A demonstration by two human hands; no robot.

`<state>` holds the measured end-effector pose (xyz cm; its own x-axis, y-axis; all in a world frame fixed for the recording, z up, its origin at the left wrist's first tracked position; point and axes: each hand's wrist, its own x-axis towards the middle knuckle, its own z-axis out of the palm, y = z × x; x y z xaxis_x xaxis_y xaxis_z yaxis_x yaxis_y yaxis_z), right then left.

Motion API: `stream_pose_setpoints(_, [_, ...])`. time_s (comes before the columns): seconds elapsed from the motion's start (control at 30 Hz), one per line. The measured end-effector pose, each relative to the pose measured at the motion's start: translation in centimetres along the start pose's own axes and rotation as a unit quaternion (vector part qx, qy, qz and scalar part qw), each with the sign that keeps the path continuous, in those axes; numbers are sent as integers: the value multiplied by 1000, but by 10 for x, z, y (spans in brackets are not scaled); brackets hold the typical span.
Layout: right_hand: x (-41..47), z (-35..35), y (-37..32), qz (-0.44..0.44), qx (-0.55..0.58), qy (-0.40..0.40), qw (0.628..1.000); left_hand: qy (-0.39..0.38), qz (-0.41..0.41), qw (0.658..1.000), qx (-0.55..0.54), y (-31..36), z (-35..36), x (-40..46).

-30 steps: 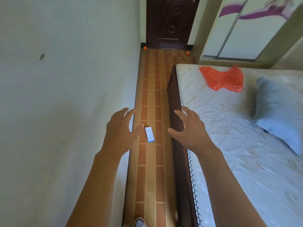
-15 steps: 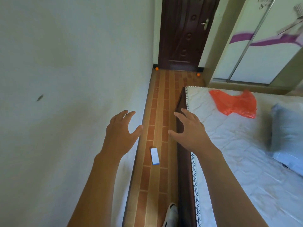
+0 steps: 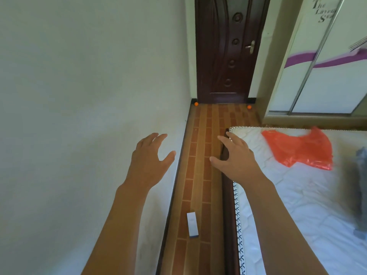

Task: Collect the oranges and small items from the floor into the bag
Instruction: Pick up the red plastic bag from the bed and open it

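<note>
We see the floor (image 3: 200,155) strip running between the wall (image 3: 79,96) on the left and the bed (image 3: 297,205) on the right. A small box (image 3: 192,224) lies near; two oranges (image 3: 196,104) (image 3: 249,107) sit far, by the door (image 3: 224,52). The bag (image 3: 297,149) lies on the bed.

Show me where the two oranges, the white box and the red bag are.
Left orange (image 3: 196,104), head view, its middle.
Right orange (image 3: 249,107), head view, its middle.
White box (image 3: 192,225), head view, centre of its top face.
Red bag (image 3: 299,149), head view, middle of the plastic.
</note>
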<state>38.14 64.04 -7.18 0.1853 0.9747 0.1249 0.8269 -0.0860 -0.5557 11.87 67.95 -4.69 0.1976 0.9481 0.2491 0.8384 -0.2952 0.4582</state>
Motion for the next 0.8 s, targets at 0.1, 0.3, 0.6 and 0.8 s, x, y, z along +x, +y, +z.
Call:
stream_pose_setpoints(0.1, [22,-4,10,3,7,4,1000,-15,6,1000,-1,5,13,24])
stream_pose_setpoints(0.3, [53,-20,36,42,-29,22,998,-42,43,998,-26,28,47,83])
stream_pose_setpoints(0.6, [94,-75,45,108,-102,99,984,-31,101,988,-111,53,66,195])
stream_pose_setpoints(0.8, [117,-65,40,137,-128,100,977,-47,125,981,-143,45,87,234])
